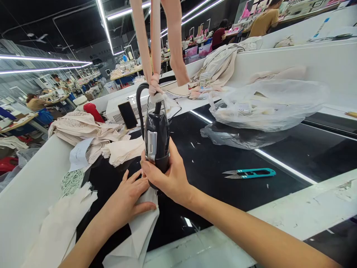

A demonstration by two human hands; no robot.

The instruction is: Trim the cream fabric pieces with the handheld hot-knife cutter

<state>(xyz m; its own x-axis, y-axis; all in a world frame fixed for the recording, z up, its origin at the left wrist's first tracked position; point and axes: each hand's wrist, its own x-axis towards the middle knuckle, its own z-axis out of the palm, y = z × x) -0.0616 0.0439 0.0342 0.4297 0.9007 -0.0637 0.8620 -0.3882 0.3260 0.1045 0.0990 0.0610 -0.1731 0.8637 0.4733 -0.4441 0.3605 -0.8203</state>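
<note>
My right hand point(170, 178) is wrapped around a black corded hand tool point(156, 136) with a silver slider on its front. The tool stands upright and hangs from pink cloth strips point(154, 67) knotted at its top. Its working end is hidden behind my hands. My left hand point(131, 197) lies flat with fingers spread, just left of the tool, pressing on a cream fabric piece point(142, 230). That fabric runs over the black glossy table top point(192, 208) towards me, past the front edge.
Turquoise thread snips point(249, 173) lie at right, below a clear plastic bag point(264, 108) of scraps. Cream fabric point(80, 128), a phone point(128, 115) and green elastic loops point(71, 182) are at left. White raised edges point(295, 61) border the table. Other people work at sewing tables behind.
</note>
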